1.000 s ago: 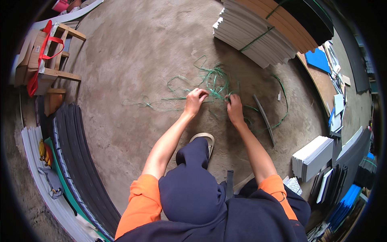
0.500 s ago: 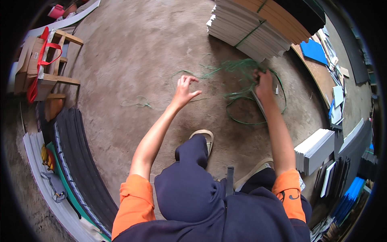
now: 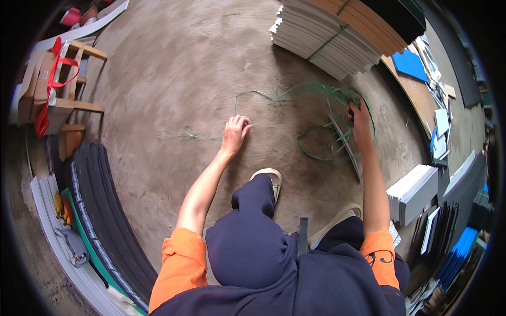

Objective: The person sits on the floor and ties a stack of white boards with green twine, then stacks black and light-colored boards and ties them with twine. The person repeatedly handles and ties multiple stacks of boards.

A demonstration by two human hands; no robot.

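Note:
Green plastic twine lies tangled on the concrete floor, its thickest bunch and a wide loop at the right. My right hand is closed on part of the bunch. Lower and to the left, my left hand has its fingers curled together, and a thin strand of the twine runs up from them and then across to the tangle. A loose wisp of the same twine trails left of that hand. Beside my right forearm a narrow grey strip lies on the floor, crossing the loop.
A tall stack of white and brown boards, tied with green strapping, stands at the far right. Dark and white panels lie along the left. A wooden frame holds a cardboard box. More board stacks line the right.
My left hand has come down and its spread fingers have curled in. My right hand has shifted slightly right with the twine, and more of the grey strip shows.

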